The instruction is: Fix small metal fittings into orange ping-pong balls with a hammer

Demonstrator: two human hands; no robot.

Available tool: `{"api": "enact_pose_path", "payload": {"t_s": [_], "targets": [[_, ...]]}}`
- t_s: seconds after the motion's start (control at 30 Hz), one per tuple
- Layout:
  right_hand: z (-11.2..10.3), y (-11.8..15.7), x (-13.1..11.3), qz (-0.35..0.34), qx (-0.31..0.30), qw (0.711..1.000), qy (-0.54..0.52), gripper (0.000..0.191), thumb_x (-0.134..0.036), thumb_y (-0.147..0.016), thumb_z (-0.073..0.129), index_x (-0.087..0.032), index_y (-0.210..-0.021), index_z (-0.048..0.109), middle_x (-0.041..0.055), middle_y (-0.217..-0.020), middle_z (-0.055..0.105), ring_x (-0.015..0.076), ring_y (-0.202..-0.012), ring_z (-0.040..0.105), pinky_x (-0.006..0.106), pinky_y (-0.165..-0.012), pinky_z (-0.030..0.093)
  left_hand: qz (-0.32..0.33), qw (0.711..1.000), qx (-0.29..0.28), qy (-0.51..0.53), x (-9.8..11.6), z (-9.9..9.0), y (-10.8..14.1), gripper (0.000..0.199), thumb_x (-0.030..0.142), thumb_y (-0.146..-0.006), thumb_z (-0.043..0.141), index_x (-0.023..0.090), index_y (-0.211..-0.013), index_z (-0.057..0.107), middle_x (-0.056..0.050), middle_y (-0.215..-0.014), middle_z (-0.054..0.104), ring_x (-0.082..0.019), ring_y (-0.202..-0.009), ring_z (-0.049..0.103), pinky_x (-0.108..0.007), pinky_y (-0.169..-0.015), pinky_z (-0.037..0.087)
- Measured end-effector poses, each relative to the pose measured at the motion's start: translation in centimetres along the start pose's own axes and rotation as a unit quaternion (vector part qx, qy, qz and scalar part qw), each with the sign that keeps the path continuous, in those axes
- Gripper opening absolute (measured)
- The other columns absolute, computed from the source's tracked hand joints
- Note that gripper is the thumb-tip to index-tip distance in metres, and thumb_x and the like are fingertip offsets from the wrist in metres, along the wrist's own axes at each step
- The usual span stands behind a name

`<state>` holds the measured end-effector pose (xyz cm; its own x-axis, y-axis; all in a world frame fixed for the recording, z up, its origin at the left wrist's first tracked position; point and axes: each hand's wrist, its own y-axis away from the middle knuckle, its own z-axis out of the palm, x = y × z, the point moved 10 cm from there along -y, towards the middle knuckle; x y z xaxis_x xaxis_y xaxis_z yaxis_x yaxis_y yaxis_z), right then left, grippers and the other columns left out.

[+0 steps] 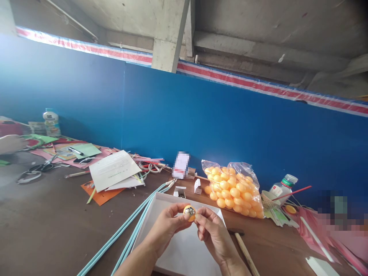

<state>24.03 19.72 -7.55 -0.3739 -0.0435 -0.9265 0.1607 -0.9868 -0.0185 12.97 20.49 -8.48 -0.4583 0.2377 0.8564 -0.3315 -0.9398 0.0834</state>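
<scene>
My left hand (pixel 170 223) is closed on a small yellow-orange ball (pixel 189 217), held between thumb and fingers. On the ball's upper face lies a shiny silver metal piece (pixel 190 211), too small to name. The fingertips of my right hand (pixel 211 226) are pinched together at the ball's right side, by the edge of the metal piece. What they grip, if anything, is hidden. Both hands are above a shallow white tray (pixel 184 251). Just beyond it stands a clear plastic bag (pixel 234 188) full of similar balls.
Light-blue cords (pixel 129 221) run along the tray's left side. A wooden-handled hammer (pixel 246 253) lies to its right. Small boxes (pixel 197 186) stand behind the tray. Papers (pixel 113 170) and scissors (pixel 40 168) lie left; a bottle (pixel 283 188) stands right. Another person's hand (pixel 11 143) is far left.
</scene>
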Motion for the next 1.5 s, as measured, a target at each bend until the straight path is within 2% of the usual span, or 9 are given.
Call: {"api": "enact_pose_path", "payload": {"t_s": [0.43, 0.67, 0.97, 1.1, 1.23, 1.33, 1.4, 1.47, 1.5], "targets": [[0.0, 0.1, 0.0, 0.001, 0.008, 1.0, 0.008, 0.014, -0.025, -0.077, 0.069, -0.016, -0.073, 0.059, -0.0054, -0.054, 0.05, 0.0042, -0.047, 0.039, 0.016, -0.045, 0.04, 0.029, 0.999, 0.007, -0.021, 0.2, -0.1, -0.1, 0.043, 0.039, -0.058, 0.08, 0.017, -0.093, 0.068, -0.006, -0.1, 0.064, -0.023, -0.091, 0.062, -0.038, -0.089, 0.047], [-0.2, 0.0, 0.2, 0.008, 0.013, 0.999, 0.029, 0.02, -0.028, -0.074, 0.071, -0.016, -0.073, 0.055, -0.0051, -0.06, 0.052, 0.0034, -0.047, 0.039, 0.017, -0.044, 0.042, 0.034, 0.999, 0.002, -0.039, 0.8, 0.2, 0.4, 0.044, 0.035, -0.06, 0.079, 0.016, -0.097, 0.066, -0.006, -0.097, 0.065, -0.022, -0.087, 0.063, -0.037, -0.087, 0.047], [0.0, 0.0, -0.3, -0.021, 0.012, 0.995, 0.098, 0.022, -0.033, -0.079, 0.066, -0.017, -0.076, 0.051, -0.0057, -0.064, 0.051, 0.0034, -0.047, 0.037, 0.017, -0.042, 0.041, 0.036, 0.999, -0.015, 0.006, 0.7, 0.4, 0.2, 0.036, 0.031, -0.063, 0.078, 0.015, -0.094, 0.068, -0.006, -0.096, 0.066, -0.022, -0.089, 0.063, -0.037, -0.09, 0.047], [0.4, 0.1, -0.6, -0.037, 0.002, 0.994, 0.1, 0.021, -0.036, -0.083, 0.061, -0.017, -0.078, 0.051, -0.0049, -0.066, 0.052, 0.0042, -0.049, 0.039, 0.019, -0.045, 0.041, 0.022, 0.998, -0.043, 0.04, 0.6, 0.9, 0.3, 0.034, 0.029, -0.068, 0.075, 0.014, -0.097, 0.068, -0.008, -0.1, 0.067, -0.02, -0.091, 0.062, -0.034, -0.091, 0.046], [0.4, 0.8, -2.5, -0.061, 0.025, 0.991, 0.117, 0.024, -0.041, -0.088, 0.052, -0.017, -0.082, 0.054, -0.0035, -0.072, 0.055, 0.0036, -0.049, 0.043, 0.019, -0.049, 0.039, 0.019, 0.997, -0.048, 0.064, 1.0, 1.2, 0.6, 0.03, 0.029, -0.073, 0.071, 0.012, -0.097, 0.068, -0.01, -0.098, 0.068, -0.019, -0.091, 0.063, -0.029, -0.085, 0.049], [0.1, 2.5, -5.8, -0.099, 0.082, 0.974, 0.187, 0.026, -0.042, -0.086, 0.053, -0.018, -0.079, 0.055, -0.003, -0.073, 0.057, 0.0039, -0.049, 0.046, 0.019, -0.053, 0.04, 0.001, 0.996, -0.034, 0.087, 0.8, 1.0, 0.5, 0.03, 0.028, -0.074, 0.071, 0.011, -0.098, 0.067, -0.012, -0.097, 0.068, -0.02, -0.089, 0.066, -0.027, -0.083, 0.05], [-0.2, 4.3, -8.2, -0.119, 0.114, 0.95, 0.266, 0.027, -0.045, -0.084, 0.054, -0.019, -0.081, 0.057, -0.0015, -0.074, 0.06, 0.0065, -0.051, 0.049, 0.021, -0.055, 0.042, -0.012, 0.994, -0.013, 0.104, 0.4, 0.5, 0.4, 0.032, 0.027, -0.074, 0.071, 0.01, -0.101, 0.065, -0.012, -0.094, 0.069, -0.02, -0.086, 0.067, -0.027, -0.082, 0.052], [-1.7, 6.5, -9.7, -0.114, 0.16, 0.905, 0.377, 0.03, -0.05, -0.082, 0.052, -0.021, -0.085, 0.059, 0.0004, -0.075, 0.063, 0.0112, -0.056, 0.055, 0.024, -0.058, 0.046, -0.011, 0.993, -0.002, 0.117, 0.3, 0.0, 0.3, 0.032, 0.025, -0.075, 0.07, 0.01, -0.102, 0.063, -0.012, -0.091, 0.07, -0.019, -0.083, 0.068, -0.027, -0.079, 0.053], [-3.2, 7.8, -10.0, -0.097, 0.195, 0.871, 0.441, 0.031, -0.052, -0.081, 0.051, -0.023, -0.087, 0.059, 0.0011, -0.076, 0.065, 0.0142, -0.06, 0.059, 0.025, -0.06, 0.047, -0.007, 0.992, -0.003, 0.124, 0.3, -0.1, 0.2, 0.03, 0.025, -0.075, 0.07, 0.01, -0.1, 0.063, -0.011, -0.09, 0.07, -0.018, -0.08, 0.068, -0.026, -0.079, 0.054]]}}
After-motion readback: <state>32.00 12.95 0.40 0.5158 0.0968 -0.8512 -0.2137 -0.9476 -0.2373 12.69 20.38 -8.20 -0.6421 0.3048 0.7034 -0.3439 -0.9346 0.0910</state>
